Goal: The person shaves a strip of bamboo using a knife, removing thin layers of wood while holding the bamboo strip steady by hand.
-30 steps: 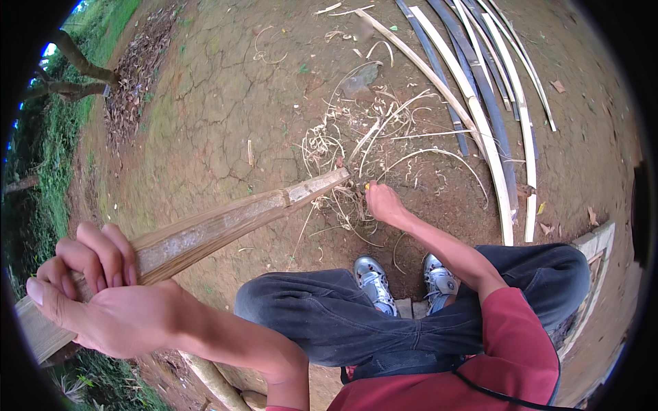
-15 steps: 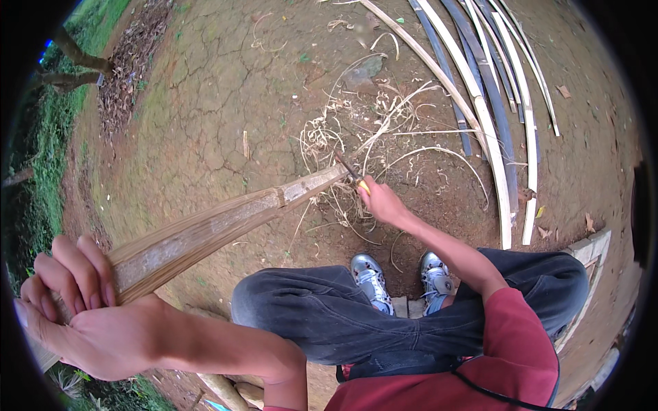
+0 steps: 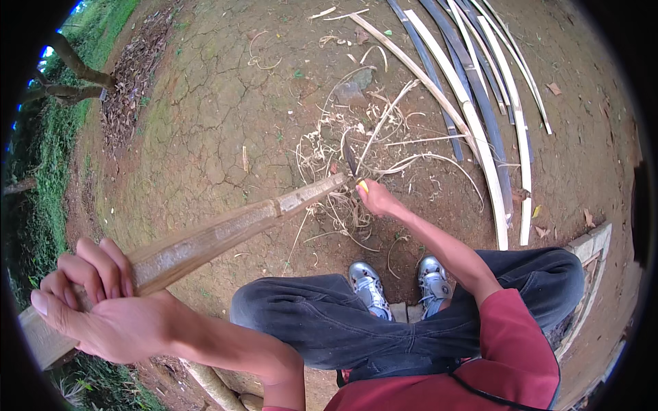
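Observation:
A long split bamboo strip (image 3: pixel 226 229) slants from the lower left up to the middle, its pale hollow side with a node turned upward. Near its wide end my left hand (image 3: pixel 110 308) is closed around it, palm beneath and fingers curled over the edge. At the narrow far end, my right hand (image 3: pixel 377 197) grips the handle of a knife (image 3: pixel 350 157), of which a bit of yellow shows. The dark blade points away from me, just beyond the strip's tip; whether it touches the strip I cannot tell.
Curled shavings (image 3: pixel 319 147) litter the ground around a grey stone (image 3: pixel 351 92). Several long bamboo strips (image 3: pixel 480 127), pale and dark, lie at the far right. My shoes (image 3: pixel 370 288) stand close below the knife. Tree trunks (image 3: pixel 75 68) rise at the far left.
The knife blade has swung from pointing left across the strip's tip to pointing away from me. My left hand and the strip have shifted slightly right and up.

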The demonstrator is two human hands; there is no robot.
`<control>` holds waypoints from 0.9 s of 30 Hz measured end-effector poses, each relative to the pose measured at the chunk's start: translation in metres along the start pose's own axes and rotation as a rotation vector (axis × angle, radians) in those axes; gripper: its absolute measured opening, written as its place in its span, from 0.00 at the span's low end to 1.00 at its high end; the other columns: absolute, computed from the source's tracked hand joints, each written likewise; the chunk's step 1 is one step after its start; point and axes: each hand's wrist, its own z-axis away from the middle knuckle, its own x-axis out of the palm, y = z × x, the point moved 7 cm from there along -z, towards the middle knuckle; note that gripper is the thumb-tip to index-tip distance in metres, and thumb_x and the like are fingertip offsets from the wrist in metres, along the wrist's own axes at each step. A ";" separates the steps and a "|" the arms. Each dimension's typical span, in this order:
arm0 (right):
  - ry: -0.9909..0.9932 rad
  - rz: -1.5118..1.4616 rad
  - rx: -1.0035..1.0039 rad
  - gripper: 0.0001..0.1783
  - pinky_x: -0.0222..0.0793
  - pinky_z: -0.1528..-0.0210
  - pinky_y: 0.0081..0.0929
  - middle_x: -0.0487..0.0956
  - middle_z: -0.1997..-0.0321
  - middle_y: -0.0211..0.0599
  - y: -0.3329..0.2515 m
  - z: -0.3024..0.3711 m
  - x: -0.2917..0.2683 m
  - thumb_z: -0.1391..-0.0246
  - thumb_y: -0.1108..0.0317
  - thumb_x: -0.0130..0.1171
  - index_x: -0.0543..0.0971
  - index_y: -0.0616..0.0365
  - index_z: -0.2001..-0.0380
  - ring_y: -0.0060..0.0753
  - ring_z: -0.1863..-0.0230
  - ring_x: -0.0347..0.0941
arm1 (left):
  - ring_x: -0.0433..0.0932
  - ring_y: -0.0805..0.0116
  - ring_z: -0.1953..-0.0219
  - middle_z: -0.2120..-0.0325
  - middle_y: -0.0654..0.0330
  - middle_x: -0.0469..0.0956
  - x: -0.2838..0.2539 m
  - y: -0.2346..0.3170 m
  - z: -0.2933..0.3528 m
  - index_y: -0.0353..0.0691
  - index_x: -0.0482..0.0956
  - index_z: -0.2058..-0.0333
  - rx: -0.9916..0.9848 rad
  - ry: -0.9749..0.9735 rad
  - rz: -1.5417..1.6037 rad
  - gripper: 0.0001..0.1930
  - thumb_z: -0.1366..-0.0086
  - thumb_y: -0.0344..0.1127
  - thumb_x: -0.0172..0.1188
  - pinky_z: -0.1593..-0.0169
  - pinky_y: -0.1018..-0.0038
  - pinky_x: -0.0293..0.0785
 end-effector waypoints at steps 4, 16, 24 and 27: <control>0.032 -0.045 -0.161 0.17 0.71 0.63 0.53 0.78 0.69 0.62 -0.026 0.023 0.009 0.36 0.60 0.42 0.68 0.66 0.58 0.60 0.66 0.77 | 0.46 0.80 0.88 0.89 0.68 0.49 0.002 -0.004 -0.001 0.46 0.51 0.83 -0.025 0.039 -0.057 0.23 0.28 0.45 0.38 0.85 0.80 0.38; -0.179 0.138 -0.414 0.15 0.72 0.65 0.43 0.76 0.69 0.50 -0.206 0.134 -0.010 0.38 0.65 0.45 0.67 0.68 0.56 0.46 0.67 0.75 | 0.54 0.80 0.87 0.88 0.69 0.52 -0.053 -0.047 -0.016 0.43 0.57 0.81 -0.243 0.292 0.078 0.22 0.29 0.47 0.45 0.84 0.80 0.42; 0.104 0.020 -0.533 0.12 0.67 0.76 0.48 0.74 0.83 0.54 -0.232 0.222 -0.016 0.40 0.70 0.47 0.65 0.69 0.58 0.55 0.80 0.74 | 0.50 0.81 0.90 0.90 0.69 0.51 -0.050 0.000 0.011 0.45 0.54 0.84 -0.068 0.311 0.186 0.24 0.29 0.47 0.45 0.89 0.80 0.40; 0.171 0.055 -0.520 0.14 0.67 0.79 0.46 0.71 0.88 0.48 -0.213 0.216 -0.020 0.41 0.70 0.46 0.65 0.75 0.60 0.53 0.84 0.72 | 0.49 0.81 0.90 0.90 0.67 0.51 -0.038 0.010 0.028 0.44 0.54 0.84 -0.070 0.287 0.229 0.25 0.29 0.46 0.45 0.88 0.80 0.39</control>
